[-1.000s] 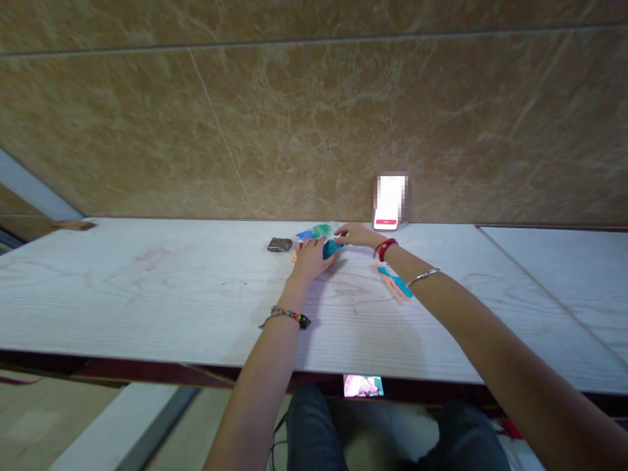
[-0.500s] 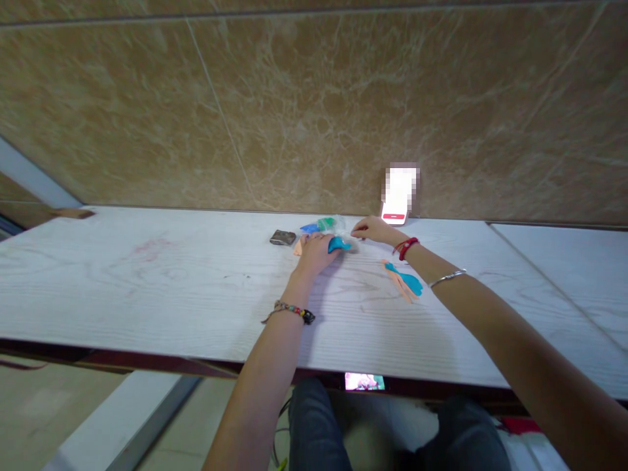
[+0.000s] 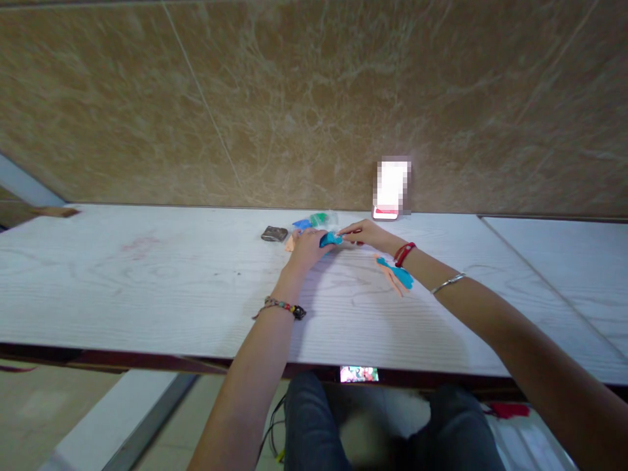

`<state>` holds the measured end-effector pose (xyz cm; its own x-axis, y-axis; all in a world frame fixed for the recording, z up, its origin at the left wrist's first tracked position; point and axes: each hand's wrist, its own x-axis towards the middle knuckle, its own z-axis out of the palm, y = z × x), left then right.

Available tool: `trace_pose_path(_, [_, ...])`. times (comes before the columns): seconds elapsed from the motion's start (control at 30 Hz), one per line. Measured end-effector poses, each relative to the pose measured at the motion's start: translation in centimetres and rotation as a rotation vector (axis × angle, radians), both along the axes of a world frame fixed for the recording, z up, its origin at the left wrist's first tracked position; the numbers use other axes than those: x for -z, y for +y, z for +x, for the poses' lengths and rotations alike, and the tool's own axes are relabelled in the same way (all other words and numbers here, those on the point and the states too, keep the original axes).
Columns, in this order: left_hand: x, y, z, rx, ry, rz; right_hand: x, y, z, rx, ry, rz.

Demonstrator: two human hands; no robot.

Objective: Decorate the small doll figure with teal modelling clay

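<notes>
My left hand [image 3: 307, 246] is closed around a lump of blue modelling clay [image 3: 331, 239], held just above the tabletop. From the right, my right hand [image 3: 362, 233] reaches in with fingers pinched at the lump's right end; fingertip detail is too small to make out. Under my right wrist lies a flat shape of blue clay [image 3: 403, 277] with thin peach clay strips [image 3: 394, 283] along it. Behind my left hand are green and blue clay packs [image 3: 318, 220] in clear wrapping. A peach piece [image 3: 290, 243] shows partly beside my left fingers, next to a dark brown wrapped block [image 3: 274, 233].
A phone [image 3: 391, 190] with a bright screen leans on the marbled wall behind the white wood-grain table [image 3: 161, 288]. A second lit screen [image 3: 359, 373] sits at the table's front edge, above my knees. Cables [image 3: 269, 432] hang below on the left.
My right hand has come left, and its fingers now meet the blue clay in my left hand. The whole view has shifted slightly.
</notes>
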<state>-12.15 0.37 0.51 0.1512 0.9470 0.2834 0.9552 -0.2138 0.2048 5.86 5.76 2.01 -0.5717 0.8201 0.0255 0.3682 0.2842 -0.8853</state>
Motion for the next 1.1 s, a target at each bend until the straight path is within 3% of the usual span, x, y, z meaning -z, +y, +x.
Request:
trace_pose_path(0.13, [-0.1,0.0,0.1,-0.015,0.015,-0.01,-0.2,-0.1,0.0,-0.065,-0.019,-0.119])
trace_pose_path(0.27, [-0.2,-0.1,0.2,-0.021,0.021,-0.03,-0.5,-0.4,-0.2,-0.126,-0.065,0.022])
trace_pose_path(0.37, [-0.3,-0.2,0.2,-0.027,0.03,-0.03,-0.3,-0.8,-0.5,-0.045,-0.049,0.07])
trace_pose_path(0.5, [-0.4,-0.3,0.2,-0.022,0.035,-0.036,0.6,-1.5,-1.1,0.106,0.069,-0.038])
trace_pose_path(0.67, [-0.2,0.0,0.1,-0.035,0.004,-0.04,1.3,-1.4,-1.1,0.056,0.154,-0.091])
trace_pose_path(0.87, [-0.2,0.2,-0.1,-0.008,0.015,-0.095,1.1,0.0,-0.3,-0.141,0.084,0.187])
trace_pose_path(1.1, [-0.2,0.3,-0.2,-0.001,0.009,-0.129,1.0,0.4,-0.3,-0.223,-0.005,0.416])
